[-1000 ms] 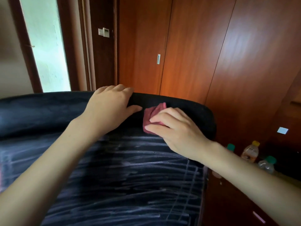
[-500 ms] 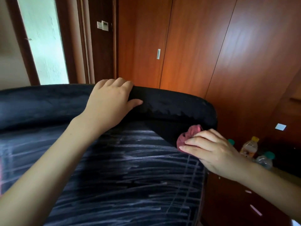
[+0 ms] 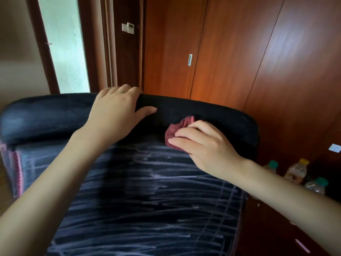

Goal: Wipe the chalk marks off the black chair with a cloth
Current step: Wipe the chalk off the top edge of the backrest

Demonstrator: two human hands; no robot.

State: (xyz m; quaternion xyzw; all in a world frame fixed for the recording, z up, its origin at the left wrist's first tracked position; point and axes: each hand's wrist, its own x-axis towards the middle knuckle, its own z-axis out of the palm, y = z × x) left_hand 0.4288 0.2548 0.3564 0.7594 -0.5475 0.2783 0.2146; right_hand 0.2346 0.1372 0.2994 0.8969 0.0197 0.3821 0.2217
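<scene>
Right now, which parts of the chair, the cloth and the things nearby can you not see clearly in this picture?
All in the head view:
- cloth: mostly covered by the right hand; its size and shape are hidden.
- left hand fingertips: curled over the top of the black chair, out of sight.
- chalk marks: cut off by the bottom edge and crossed by both forearms.
- bottles: labels too small and blurred to read.

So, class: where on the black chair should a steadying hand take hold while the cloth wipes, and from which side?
Grip the padded top edge of the black chair, coming from above, as the left hand does. That thick rounded roll lets fingers hook over it, clear of the chalk marks and of the right hand pressing the cloth.
</scene>
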